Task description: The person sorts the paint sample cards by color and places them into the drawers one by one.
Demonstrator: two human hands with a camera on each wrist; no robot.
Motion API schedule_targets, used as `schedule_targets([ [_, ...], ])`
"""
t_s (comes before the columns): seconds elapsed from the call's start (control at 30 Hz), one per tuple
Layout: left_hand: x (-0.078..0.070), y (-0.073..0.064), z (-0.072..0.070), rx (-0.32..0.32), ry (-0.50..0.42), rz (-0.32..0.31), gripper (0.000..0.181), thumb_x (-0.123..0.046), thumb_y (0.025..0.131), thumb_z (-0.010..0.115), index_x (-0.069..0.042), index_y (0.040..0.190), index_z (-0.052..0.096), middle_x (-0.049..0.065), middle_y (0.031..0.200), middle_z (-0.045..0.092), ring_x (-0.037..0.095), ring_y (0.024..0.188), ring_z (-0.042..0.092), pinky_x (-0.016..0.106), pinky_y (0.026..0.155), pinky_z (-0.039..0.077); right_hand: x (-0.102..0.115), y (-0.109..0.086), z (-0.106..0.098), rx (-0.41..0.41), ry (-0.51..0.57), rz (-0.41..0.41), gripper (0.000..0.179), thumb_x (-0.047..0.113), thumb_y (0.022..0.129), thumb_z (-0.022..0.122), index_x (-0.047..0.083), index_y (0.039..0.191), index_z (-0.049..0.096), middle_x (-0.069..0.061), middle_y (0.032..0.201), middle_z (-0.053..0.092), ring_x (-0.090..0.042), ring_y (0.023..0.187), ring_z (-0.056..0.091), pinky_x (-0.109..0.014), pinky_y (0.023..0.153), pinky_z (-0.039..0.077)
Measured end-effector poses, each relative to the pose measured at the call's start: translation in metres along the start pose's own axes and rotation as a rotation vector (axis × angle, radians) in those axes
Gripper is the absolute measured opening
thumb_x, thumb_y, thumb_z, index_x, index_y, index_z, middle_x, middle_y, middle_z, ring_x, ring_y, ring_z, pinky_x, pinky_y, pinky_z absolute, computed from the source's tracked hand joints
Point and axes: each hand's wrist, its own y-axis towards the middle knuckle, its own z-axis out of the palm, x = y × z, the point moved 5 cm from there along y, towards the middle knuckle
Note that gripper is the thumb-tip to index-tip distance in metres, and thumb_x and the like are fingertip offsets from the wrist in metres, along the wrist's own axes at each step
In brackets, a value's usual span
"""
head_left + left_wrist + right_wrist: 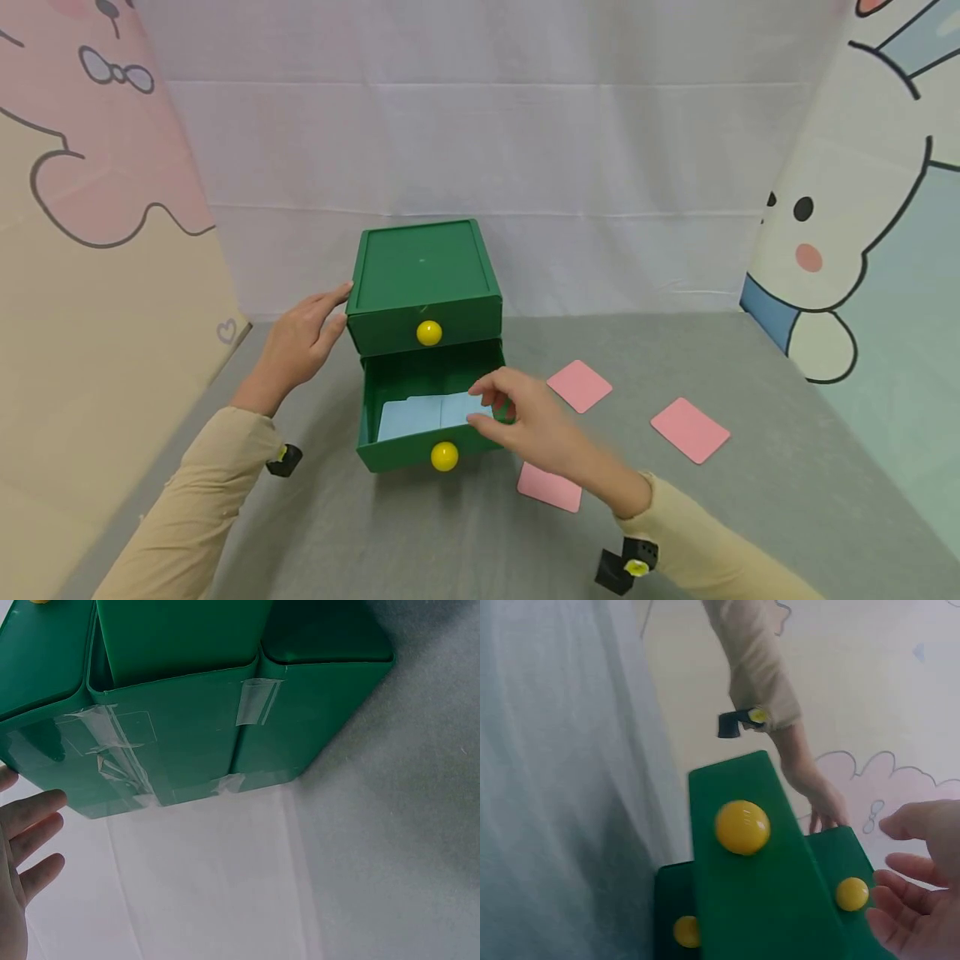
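Note:
A green drawer cabinet (423,267) with yellow knobs stands on the table. Its drawer (393,455) below the top one is pulled out, and light blue cards (411,417) lie inside. My left hand (296,342) rests its fingertips against the cabinet's upper left side, fingers extended. Over the right end of that drawer hovers my right hand (540,429), thumb and fingers bent apart with nothing visible between them. In the right wrist view, a yellow knob (742,827) of the pulled-out drawer stands close by. Clear tape (112,742) crosses the cabinet's side in the left wrist view.
Two pink cards (580,386) (690,430) lie on the grey table to the right of the cabinet. Another pink card (550,487) is partly covered by my right hand. A white cloth (600,167) hangs behind, with printed panels at both sides.

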Motion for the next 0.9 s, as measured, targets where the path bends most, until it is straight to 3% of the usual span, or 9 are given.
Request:
schedule_targets([
  [0.2, 0.001, -0.001, 0.000, -0.001, 0.000, -0.002, 0.045, -0.026, 0.098, 0.039, -0.002, 0.136, 0.040, 0.021, 0.124, 0.053, 0.036, 0.114, 0.048, 0.054, 0.091, 0.039, -0.001, -0.024, 0.022, -0.158, -0.054, -0.131, 0.026, 0.015, 0.073, 0.075, 0.004, 0.092, 0.062, -0.002, 0.076, 0.059, -0.012, 0.067, 0.052, -0.020, 0.058, 0.048],
  [0.53, 0.001, -0.001, -0.001, -0.006, -0.007, -0.003, 0.045, -0.025, 0.098, 0.038, -0.002, 0.137, 0.040, 0.021, 0.124, 0.053, 0.036, 0.115, 0.047, 0.054, 0.091, 0.038, -0.015, -0.043, 0.064, -0.230, -0.122, 0.049, 0.031, 0.028, 0.071, 0.077, 0.011, 0.090, 0.060, 0.003, 0.073, 0.062, -0.004, 0.060, 0.052, -0.019, 0.055, 0.047],
  [0.7, 0.001, -0.001, -0.001, -0.007, -0.002, -0.004, 0.045, -0.026, 0.098, 0.039, -0.003, 0.137, 0.041, 0.020, 0.125, 0.053, 0.036, 0.115, 0.047, 0.053, 0.092, 0.038, -0.018, -0.043, 0.075, -0.280, -0.168, 0.100, 0.030, 0.027, 0.071, 0.077, 0.015, 0.091, 0.059, 0.009, 0.073, 0.062, 0.000, 0.056, 0.050, -0.013, 0.054, 0.043],
  [0.9, -0.002, 0.000, -0.002, 0.001, -0.001, -0.004, 0.045, -0.027, 0.098, 0.038, -0.003, 0.137, 0.040, 0.020, 0.125, 0.053, 0.036, 0.115, 0.047, 0.054, 0.092, 0.038, -0.022, -0.044, 0.083, -0.302, -0.180, 0.140, 0.030, 0.027, 0.073, 0.076, 0.015, 0.093, 0.056, 0.005, 0.075, 0.064, 0.000, 0.055, 0.050, -0.011, 0.052, 0.041],
])
